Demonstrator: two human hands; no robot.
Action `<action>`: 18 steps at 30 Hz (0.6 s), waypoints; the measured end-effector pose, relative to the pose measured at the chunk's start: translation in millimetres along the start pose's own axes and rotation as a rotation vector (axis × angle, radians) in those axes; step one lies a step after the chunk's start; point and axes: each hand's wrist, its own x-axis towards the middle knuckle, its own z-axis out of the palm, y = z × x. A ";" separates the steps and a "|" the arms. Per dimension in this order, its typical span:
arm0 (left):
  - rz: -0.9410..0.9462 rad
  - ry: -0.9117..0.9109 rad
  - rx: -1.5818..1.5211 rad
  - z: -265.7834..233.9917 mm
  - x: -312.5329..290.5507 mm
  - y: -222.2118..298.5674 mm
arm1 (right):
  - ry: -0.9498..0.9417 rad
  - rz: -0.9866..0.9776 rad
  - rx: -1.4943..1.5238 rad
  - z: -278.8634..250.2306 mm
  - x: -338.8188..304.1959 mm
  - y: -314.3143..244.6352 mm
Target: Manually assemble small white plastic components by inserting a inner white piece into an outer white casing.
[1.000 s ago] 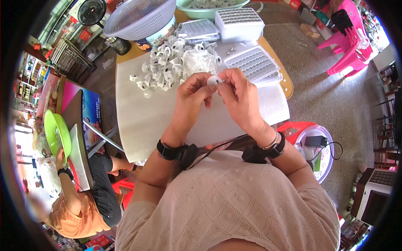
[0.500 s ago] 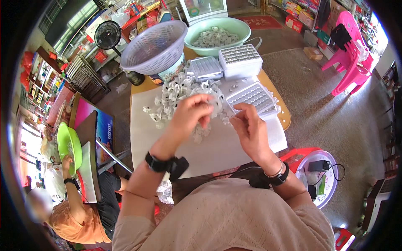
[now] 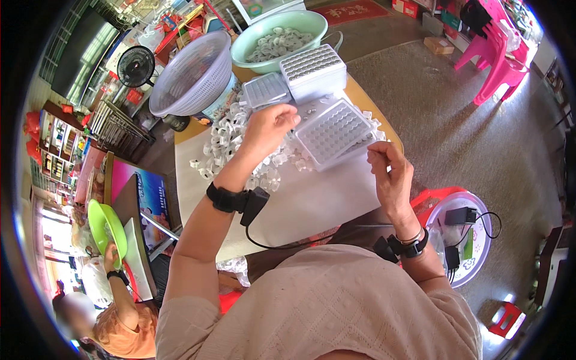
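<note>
Above the left part of the table, my left hand [image 3: 269, 131] has its thumb and fingers pinched together beside a clear tray with rows of round wells [image 3: 333, 133]. Anything in that pinch is too small to make out. A heap of small white plastic pieces [image 3: 223, 137] lies under and around this hand. My right hand [image 3: 392, 180] is off the tray's right side, over the table's edge. Its fingers are curled in toward the thumb, and I cannot make out what they hold, if anything.
Behind the tray stand a stack of filled trays [image 3: 315, 83] and a flatter tray [image 3: 265, 91]. A purple colander [image 3: 204, 90] and a green basin [image 3: 241, 49] of white pieces stand farther back. A purple-rimmed basin [image 3: 477, 252] sits right. Another person's hand [image 3: 110, 255] reaches into a lime basin.
The whole view has turned and shifted. My hands are farther apart, with the right one moved rightward off the tray. The pale piece at my left fingers no longer shows there.
</note>
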 end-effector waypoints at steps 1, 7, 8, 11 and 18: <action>0.069 0.018 0.238 3.7 -2.8 0.3 | 0.017 0.010 0.006 -1.8 0.1 2.3; 0.026 -0.080 0.293 13.5 -4.7 6.5 | 0.024 0.027 0.051 -5.1 -4.8 7.4; -0.035 -0.103 0.270 14.7 -5.0 9.3 | 0.032 0.030 0.053 -5.8 -5.9 8.3; -0.144 -0.119 0.034 13.8 -7.9 3.9 | 0.030 0.022 0.048 -6.6 -8.8 11.0; -0.232 -0.018 -0.364 -17.2 -34.5 -1.9 | 0.038 0.000 0.044 -5.6 -7.5 14.3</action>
